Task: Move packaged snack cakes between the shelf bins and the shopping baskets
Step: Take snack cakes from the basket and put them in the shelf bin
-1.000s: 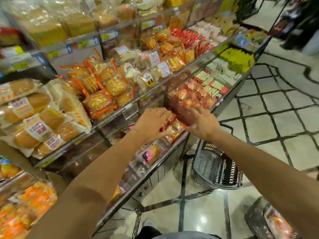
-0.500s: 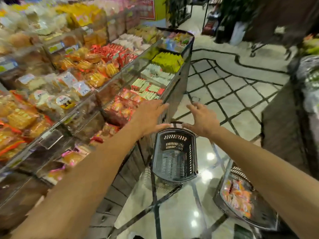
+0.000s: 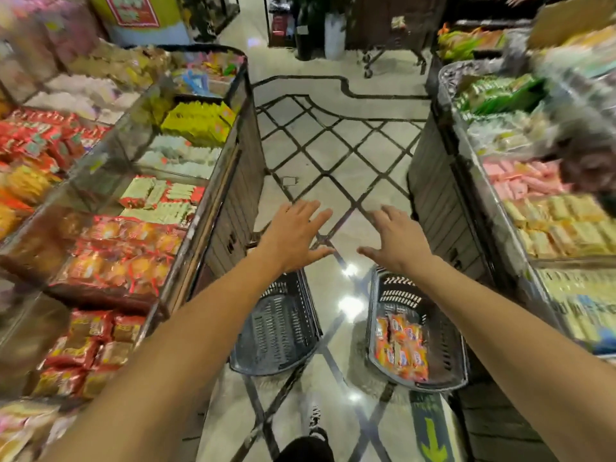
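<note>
**Q:** Head view. State of both hands?

**A:** Left hand (image 3: pixel 293 236) and right hand (image 3: pixel 398 240) are extended over the aisle floor (image 3: pixel 336 155), fingers spread and straight, nothing held. They sit just beside each other near frame centre, thumbs pointing inward.

**Q:** Location of the snack cakes?

**A:** Orange-wrapped snack cakes (image 3: pixel 401 348) lie in the right basket (image 3: pixel 446 345) at 5 o'clock, on the floor. The left basket (image 3: pixel 276 331) at 6 o'clock appears to hold nothing. More red-and-orange packs fill the shelf bin (image 3: pixel 113 258) at 9 o'clock.

**Q:** Failure modes from here?

**A:** 1. Wrong source: both hands are centred between the baskets, so either reach is possible; confirm the target before descending.
2. Crushing: the packs are soft film wrap; a hard squeeze would likely deform the cake.
3. Snagging: the baskets have slotted walls, and a wrapper corner could catch while being lifted.
4. Tripping: the baskets stand in the walkway, close to the person's foot (image 3: pixel 315 425) at 6 o'clock.
5. The frame edges are blurred; labels cannot be read.
</note>
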